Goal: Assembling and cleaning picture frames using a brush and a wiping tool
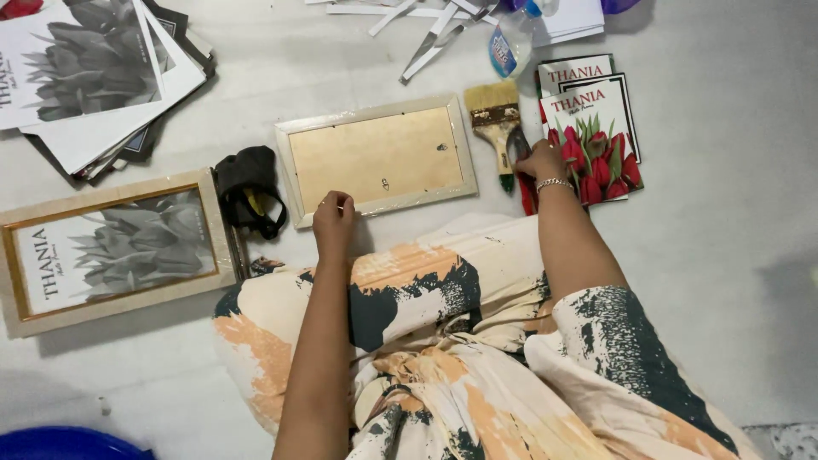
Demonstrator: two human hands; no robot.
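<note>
A pale wooden picture frame [375, 112] lies face down on the floor in front of me, its brown backing board up. My left hand [333, 219] rests on the frame's lower rim near the left corner, fingers curled over the edge. My right hand [540, 160] is closed on a dark tool with a red handle [527, 198], just right of a flat paintbrush [493, 114]. That hand lies over the left edge of a small stack of red tulip prints [601, 119].
A finished frame with a grey flower print [111, 252] lies at the left, and a black pouch [247, 183] sits beside it. Loose grey prints [94, 77] are piled at the top left. Paper strips [433, 32] and a spray bottle [512, 43] lie at the top. My patterned skirt [460, 341] covers the near floor.
</note>
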